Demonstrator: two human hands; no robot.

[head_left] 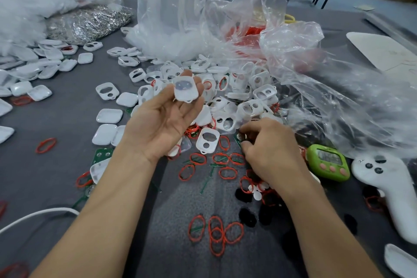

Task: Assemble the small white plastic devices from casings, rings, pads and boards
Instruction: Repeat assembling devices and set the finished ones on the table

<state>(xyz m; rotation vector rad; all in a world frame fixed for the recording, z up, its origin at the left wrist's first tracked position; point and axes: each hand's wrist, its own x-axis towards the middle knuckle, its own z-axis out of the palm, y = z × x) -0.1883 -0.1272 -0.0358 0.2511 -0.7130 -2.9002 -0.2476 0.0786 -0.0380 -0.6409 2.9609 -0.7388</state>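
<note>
Grey table (171, 207), open patch between forearms, left hand (161, 121) gripping white casing (186, 89), right hand (272, 152) pinching green board (238, 139) amid rings (228, 173)

One green timer (328, 162), one white controller (383, 179); casings (109, 116) and red rings (216, 228) in dozens

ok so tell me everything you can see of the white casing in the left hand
The white casing is a small rounded-rectangle shell of glossy plastic. A grey oval patch with darker dots shows in its upper half, perhaps a pad. A small tab sticks out at its lower edge. It is held above the pile of parts, face to the camera, slightly tilted. The left hand, palm up, pinches it between thumb and fingertips; nothing else touches it.
</note>
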